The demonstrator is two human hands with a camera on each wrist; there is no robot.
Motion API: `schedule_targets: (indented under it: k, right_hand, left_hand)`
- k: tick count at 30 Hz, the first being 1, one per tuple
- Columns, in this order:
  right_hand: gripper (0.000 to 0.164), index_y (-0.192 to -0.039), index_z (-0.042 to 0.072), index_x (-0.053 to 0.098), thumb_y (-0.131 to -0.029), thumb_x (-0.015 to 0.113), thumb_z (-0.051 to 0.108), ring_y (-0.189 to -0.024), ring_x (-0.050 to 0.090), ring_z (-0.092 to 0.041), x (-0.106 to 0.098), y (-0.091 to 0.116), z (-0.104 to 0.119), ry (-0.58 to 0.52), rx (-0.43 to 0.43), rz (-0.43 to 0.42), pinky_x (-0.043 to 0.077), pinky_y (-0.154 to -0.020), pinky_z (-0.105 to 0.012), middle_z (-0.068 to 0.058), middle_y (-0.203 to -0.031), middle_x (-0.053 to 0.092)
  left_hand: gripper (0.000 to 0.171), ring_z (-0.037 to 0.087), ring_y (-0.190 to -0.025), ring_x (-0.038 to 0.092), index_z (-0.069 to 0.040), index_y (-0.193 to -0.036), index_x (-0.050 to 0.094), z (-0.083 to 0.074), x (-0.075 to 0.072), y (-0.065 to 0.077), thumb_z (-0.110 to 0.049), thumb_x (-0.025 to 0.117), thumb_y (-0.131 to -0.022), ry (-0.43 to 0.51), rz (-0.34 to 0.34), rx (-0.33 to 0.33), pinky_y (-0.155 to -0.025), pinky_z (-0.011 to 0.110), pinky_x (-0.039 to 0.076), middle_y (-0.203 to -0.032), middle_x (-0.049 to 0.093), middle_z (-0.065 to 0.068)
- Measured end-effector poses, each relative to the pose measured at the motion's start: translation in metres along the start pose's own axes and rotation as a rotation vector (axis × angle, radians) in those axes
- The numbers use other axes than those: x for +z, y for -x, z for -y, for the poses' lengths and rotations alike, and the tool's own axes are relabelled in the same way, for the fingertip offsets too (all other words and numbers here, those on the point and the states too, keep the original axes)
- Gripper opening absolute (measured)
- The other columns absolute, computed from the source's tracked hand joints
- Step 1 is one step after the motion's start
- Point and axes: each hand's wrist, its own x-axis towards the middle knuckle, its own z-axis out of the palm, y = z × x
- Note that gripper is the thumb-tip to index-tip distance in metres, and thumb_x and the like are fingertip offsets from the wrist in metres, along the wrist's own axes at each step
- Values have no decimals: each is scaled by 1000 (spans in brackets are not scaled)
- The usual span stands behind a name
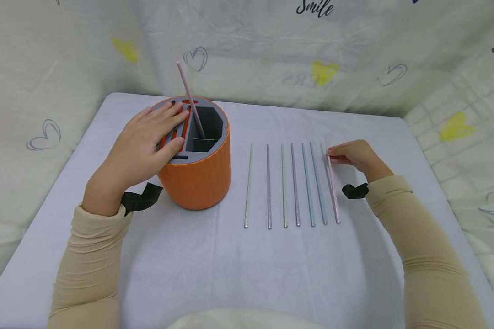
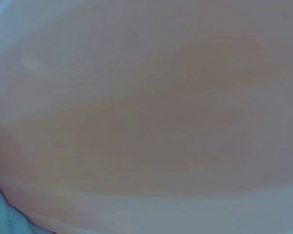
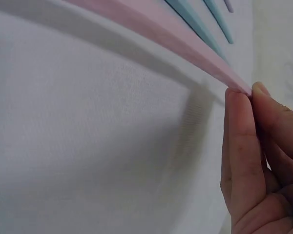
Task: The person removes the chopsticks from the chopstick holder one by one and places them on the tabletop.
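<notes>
My left hand [image 1: 142, 137] rests with its fingers spread on the grey slotted top [image 1: 210, 157] of an orange round utensil holder [image 1: 201, 183]. A pink chopstick [image 1: 185, 84] leans upright out of the holder's large dark compartment. At the right end of a row, my right hand [image 1: 356, 155] pinches the far end of a second pink chopstick [image 1: 333, 196] between thumb and fingertips. The right wrist view shows this pink chopstick [image 3: 185, 46] at close range, with its shadow on the cloth beside it. The left wrist view is only a blur.
To the left of the pinched chopstick lie two blue chopsticks [image 1: 308, 187], two purple ones [image 1: 295, 187] and two green ones [image 1: 284, 187], roughly parallel. A white cloth covers the table [image 1: 230, 274]. Printed curtains [image 1: 263, 55] hang behind and at the sides.
</notes>
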Motion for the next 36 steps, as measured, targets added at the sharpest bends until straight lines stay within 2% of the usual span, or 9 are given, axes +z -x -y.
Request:
schedule_targets:
  k: [7, 10, 14, 18, 22, 25, 28, 31, 36]
  right_hand:
    - [9, -79, 21, 74, -87, 77, 20, -63, 69, -2, 8, -8, -4, 141, 36, -105, 58, -66, -15, 13, -67, 70]
    - [10, -77, 20, 74, -86, 78, 19, -60, 69, -1, 12, -8, -3, 120, 45, -116, 57, -64, -14, 12, -64, 70]
    - [20, -69, 23, 72, -88, 76, 17, -58, 69, 0, 16, -6, 0, 78, 40, -131, 56, -63, -12, 13, -60, 70]
    - [18, -72, 25, 73, -89, 75, 19, -63, 71, 0, 21, 1, 13, 6, -10, -165, 57, -66, -12, 14, -63, 71]
    - [10, -81, 20, 76, -88, 74, 13, -71, 73, -3, 35, 12, 39, -156, -119, -108, 61, -73, -18, 11, -74, 74]
    - [5, -88, 13, 78, -87, 75, 10, -75, 75, -6, 51, 24, 66, -210, -202, -37, 61, -75, -21, 6, -80, 76]
    - [16, -99, 7, 78, -84, 79, 11, -78, 75, -8, 72, 38, 98, -192, -256, 3, 61, -77, -21, 4, -83, 77]
    - [29, -107, 3, 76, -80, 82, 11, -83, 76, -11, 97, 52, 127, -220, -306, 43, 61, -83, -24, 0, -87, 78]
    - [32, -112, 2, 75, -80, 81, 7, -95, 74, -17, 142, 70, 163, -297, -460, 109, 59, -92, -27, -4, -97, 77]
  left_hand:
    - [54, 26, -154, 25, -10, -151, 43, 2, 1, 0, -31, 47, -102, 2, -5, 6, -129, 43, 12, -161, 36, 8]
    - [54, 26, -154, 25, -10, -151, 43, 2, 1, 1, -31, 47, -102, 4, -7, 7, -129, 43, 12, -161, 37, 8]
    - [54, 26, -153, 25, -10, -151, 43, 2, 1, 1, -30, 47, -102, 7, -12, 10, -129, 43, 12, -160, 37, 8]
    - [54, 26, -153, 25, -10, -151, 43, 2, 2, 0, -31, 47, -102, 12, -14, 10, -129, 43, 13, -160, 37, 8]
    - [53, 26, -153, 25, -10, -151, 43, 3, 1, 1, -30, 47, -102, 9, -12, 5, -129, 43, 12, -160, 37, 8]
    - [54, 26, -153, 25, -10, -151, 43, 3, 1, 1, -30, 47, -102, 8, -12, 6, -129, 42, 12, -160, 37, 8]
    - [54, 26, -153, 25, -10, -151, 43, 3, 1, 1, -30, 47, -102, 9, -13, 8, -129, 43, 12, -160, 37, 8]
    - [54, 26, -154, 25, -10, -151, 43, 3, 1, 1, -30, 46, -102, 9, -10, 6, -129, 43, 12, -160, 37, 8]
    - [54, 26, -154, 25, -10, -151, 43, 3, 1, 1, -30, 46, -102, 7, -5, 5, -129, 43, 12, -161, 37, 8]
